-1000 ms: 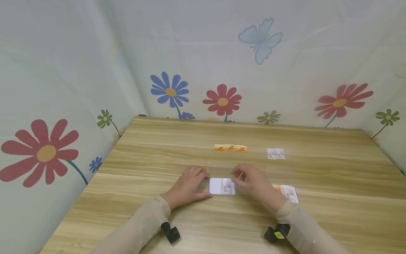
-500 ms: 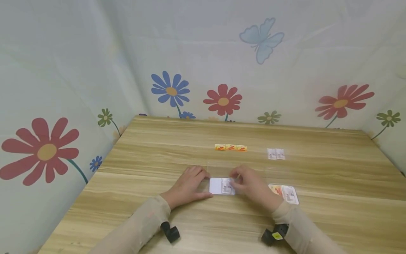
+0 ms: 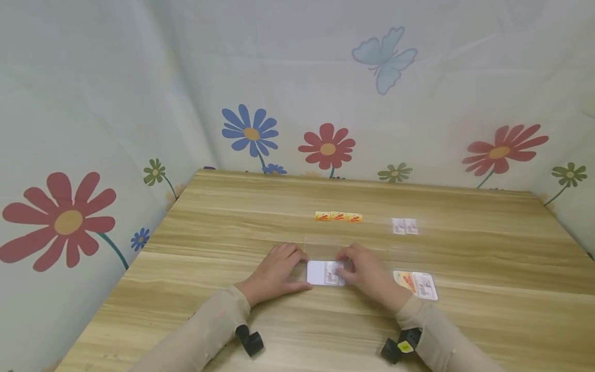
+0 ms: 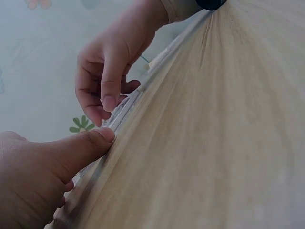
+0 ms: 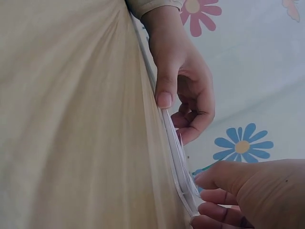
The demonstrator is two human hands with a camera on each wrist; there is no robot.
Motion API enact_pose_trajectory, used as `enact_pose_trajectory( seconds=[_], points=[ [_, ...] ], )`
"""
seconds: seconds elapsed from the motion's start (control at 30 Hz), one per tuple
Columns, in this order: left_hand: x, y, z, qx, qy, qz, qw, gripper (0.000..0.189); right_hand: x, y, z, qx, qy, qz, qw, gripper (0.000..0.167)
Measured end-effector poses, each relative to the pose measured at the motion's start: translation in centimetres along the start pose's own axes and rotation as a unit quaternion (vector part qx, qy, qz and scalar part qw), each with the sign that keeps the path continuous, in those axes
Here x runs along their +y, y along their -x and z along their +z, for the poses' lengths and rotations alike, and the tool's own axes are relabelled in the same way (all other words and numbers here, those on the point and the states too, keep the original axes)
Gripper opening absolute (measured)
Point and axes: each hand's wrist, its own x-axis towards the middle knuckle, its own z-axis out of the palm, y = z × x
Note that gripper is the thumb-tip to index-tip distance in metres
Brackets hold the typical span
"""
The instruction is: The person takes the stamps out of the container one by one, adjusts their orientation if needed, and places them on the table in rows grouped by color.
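A white card or shallow tray (image 3: 316,273) with rounded corners lies on the wooden table; its left half shows plain white. On its right half sits a small clear packet (image 3: 331,273) with a greyish print. My left hand (image 3: 274,274) holds the card's left side, thumb at the near edge and fingers at the far corner. My right hand (image 3: 369,274) has its thumb and curled fingers on the packet's right edge. In the right wrist view, thin clear edges (image 5: 183,167) stand along the card beside the right thumb. The fingers hide the card's right corner.
A second white card (image 3: 429,287), bearing an orange picture and a grey print, lies right of my right hand. Farther back are three orange-yellow pieces (image 3: 338,216) in a row and two pale printed pieces (image 3: 404,226). A flower-patterned curtain (image 3: 279,77) surrounds the table.
My right hand has shifted slightly left, its thumb coming from beside the card onto the packet's right edge. More of the second card shows. The left hand and card stay put.
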Motion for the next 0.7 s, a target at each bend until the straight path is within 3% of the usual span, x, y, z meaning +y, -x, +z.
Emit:
enact_pose_trajectory(
  seconds=[0.7],
  points=[
    [-0.08, -0.11, 0.25, -0.002, 0.000, -0.005, 1.0000, 0.053, -0.11, 0.18, 0.55, 0.017, 0.014, -0.005, 0.9997, 0.022]
  ],
)
